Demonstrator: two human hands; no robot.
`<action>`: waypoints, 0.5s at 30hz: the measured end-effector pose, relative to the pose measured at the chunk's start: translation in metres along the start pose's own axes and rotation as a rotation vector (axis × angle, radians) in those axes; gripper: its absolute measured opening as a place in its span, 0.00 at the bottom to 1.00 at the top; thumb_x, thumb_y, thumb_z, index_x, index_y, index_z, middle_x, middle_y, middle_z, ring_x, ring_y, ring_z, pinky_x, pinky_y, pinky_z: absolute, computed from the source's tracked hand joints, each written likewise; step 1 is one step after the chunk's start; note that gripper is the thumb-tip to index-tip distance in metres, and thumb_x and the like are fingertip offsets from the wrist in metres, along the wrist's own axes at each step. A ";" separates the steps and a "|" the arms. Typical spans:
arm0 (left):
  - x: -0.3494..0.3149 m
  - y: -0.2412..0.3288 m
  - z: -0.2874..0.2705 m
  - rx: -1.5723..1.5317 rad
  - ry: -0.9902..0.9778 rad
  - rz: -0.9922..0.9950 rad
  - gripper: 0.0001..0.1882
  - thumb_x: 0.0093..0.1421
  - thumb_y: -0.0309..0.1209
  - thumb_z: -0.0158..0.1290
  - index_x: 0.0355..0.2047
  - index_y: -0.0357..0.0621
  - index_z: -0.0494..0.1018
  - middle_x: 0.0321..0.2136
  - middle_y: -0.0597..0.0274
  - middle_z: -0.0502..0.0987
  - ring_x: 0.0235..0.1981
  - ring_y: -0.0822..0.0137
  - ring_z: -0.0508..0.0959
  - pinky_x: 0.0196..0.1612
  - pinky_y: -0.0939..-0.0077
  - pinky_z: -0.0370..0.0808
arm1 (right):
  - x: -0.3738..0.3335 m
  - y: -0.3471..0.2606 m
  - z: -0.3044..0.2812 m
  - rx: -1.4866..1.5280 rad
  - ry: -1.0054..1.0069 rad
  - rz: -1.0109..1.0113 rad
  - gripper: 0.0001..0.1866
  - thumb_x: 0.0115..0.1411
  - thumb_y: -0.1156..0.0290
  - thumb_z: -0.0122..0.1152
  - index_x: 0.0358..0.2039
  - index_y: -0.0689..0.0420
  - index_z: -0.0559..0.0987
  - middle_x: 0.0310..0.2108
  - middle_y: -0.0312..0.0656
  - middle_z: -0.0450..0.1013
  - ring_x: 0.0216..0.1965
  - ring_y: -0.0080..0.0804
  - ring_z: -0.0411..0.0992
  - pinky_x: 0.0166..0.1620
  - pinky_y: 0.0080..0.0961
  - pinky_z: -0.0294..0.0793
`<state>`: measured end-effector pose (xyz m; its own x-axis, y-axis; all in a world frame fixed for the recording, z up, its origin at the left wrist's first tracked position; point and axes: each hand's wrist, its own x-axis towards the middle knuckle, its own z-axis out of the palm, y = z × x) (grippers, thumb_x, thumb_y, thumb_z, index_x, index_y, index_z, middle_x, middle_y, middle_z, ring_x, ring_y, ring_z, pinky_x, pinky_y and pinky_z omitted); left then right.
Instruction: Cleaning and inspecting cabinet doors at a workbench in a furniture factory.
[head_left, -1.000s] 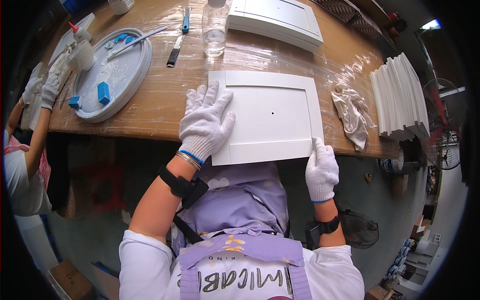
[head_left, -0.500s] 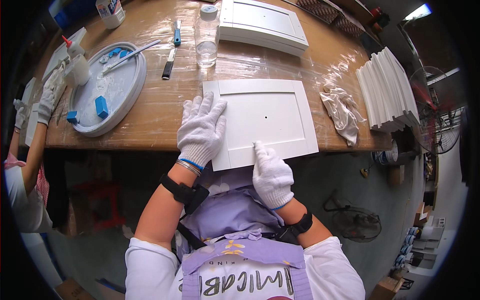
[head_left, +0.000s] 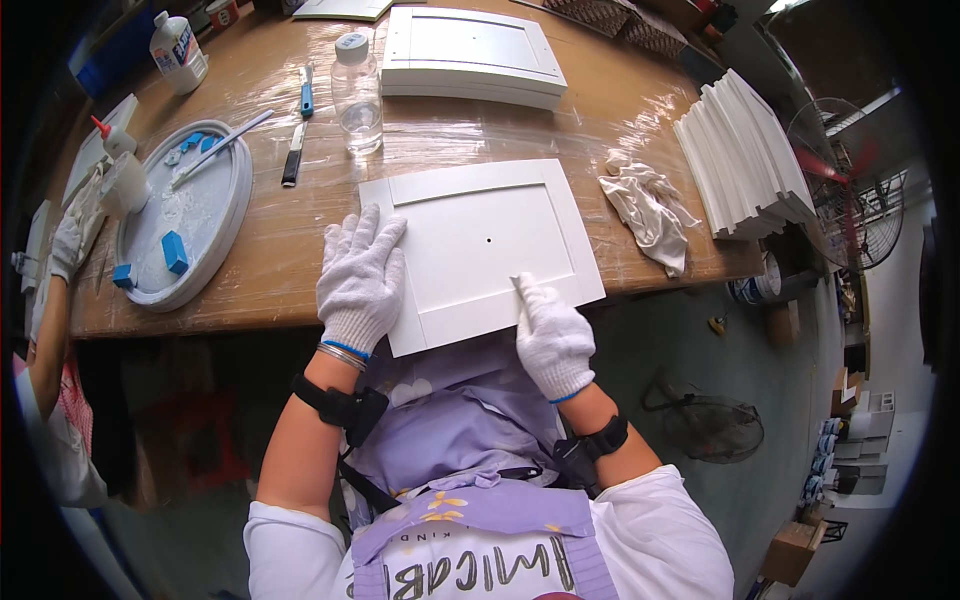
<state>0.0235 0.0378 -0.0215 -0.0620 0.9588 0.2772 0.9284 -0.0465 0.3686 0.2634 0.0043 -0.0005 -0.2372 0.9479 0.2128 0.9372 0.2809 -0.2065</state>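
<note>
A white framed panel (head_left: pixel 450 240) with a small dark hole in its middle lies at the table's near edge, its near side jutting past it. My left hand (head_left: pixel 362 275), in a white knit glove, rests on the panel's left edge with fingers stretched and slightly spread. At the panel's near inner frame edge is my right hand (head_left: pixel 555 340), also gloved. Its index fingertip touches the panel there, and the other fingers are curled in. Whether a small thing is pinched at that fingertip is too small to tell.
Further back stand a clear bottle (head_left: pixel 357 100) and a stack of white panels (head_left: pixel 470 85). Left lie a putty knife (head_left: pixel 294 155) and a round tray (head_left: pixel 240 190) with blue blocks. A crumpled cloth (head_left: pixel 645 210) and upright white pieces (head_left: pixel 745 160) are right. A co-worker's gloved hand (head_left: pixel 65 245) shows far left.
My right fingertip has slid rightward along the panel's near inner frame edge. My left hand stays on the left edge. The whole view has shifted and turned slightly.
</note>
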 end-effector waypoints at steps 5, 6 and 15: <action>0.004 0.006 0.002 0.025 -0.027 -0.005 0.21 0.62 0.37 0.48 0.56 0.60 0.71 0.63 0.57 0.63 0.65 0.53 0.60 0.70 0.59 0.49 | -0.008 0.021 0.003 -0.030 0.081 -0.028 0.21 0.57 0.72 0.54 0.53 0.59 0.73 0.31 0.48 0.73 0.25 0.44 0.74 0.28 0.39 0.75; 0.004 0.007 0.004 0.013 -0.030 -0.001 0.21 0.62 0.37 0.48 0.56 0.60 0.72 0.63 0.57 0.63 0.65 0.53 0.60 0.70 0.59 0.49 | -0.013 -0.001 -0.004 0.050 -0.046 -0.053 0.20 0.57 0.74 0.55 0.52 0.56 0.75 0.32 0.50 0.74 0.28 0.47 0.75 0.33 0.40 0.75; 0.004 0.008 0.000 0.023 -0.028 0.000 0.22 0.61 0.36 0.49 0.56 0.58 0.72 0.63 0.56 0.64 0.64 0.51 0.61 0.70 0.59 0.49 | -0.011 0.030 -0.010 0.067 0.058 -0.086 0.20 0.57 0.74 0.54 0.52 0.58 0.75 0.28 0.48 0.73 0.27 0.45 0.74 0.31 0.39 0.74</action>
<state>0.0310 0.0409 -0.0174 -0.0517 0.9662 0.2526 0.9367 -0.0407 0.3476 0.2969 0.0008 0.0009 -0.2985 0.9101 0.2873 0.8946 0.3717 -0.2480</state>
